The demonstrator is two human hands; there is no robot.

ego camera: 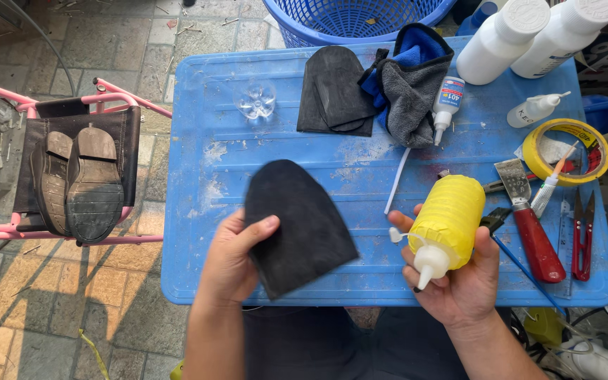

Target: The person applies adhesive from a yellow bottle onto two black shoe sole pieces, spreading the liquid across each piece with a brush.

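My left hand grips a black rubber sole piece by its lower left edge, holding it over the blue plastic table. My right hand holds a yellow squeeze bottle of glue, its white nozzle pointing down toward me and its small cap hanging at the side. The two hands are apart, with the sole to the left of the bottle.
Two more black sole pieces, a grey and blue cloth, small glue bottles, a tape roll, a red-handled scraper, scissors and white bottles lie on the table. A pair of shoes rests sole-up on a pink stool, left. A blue basket stands behind.
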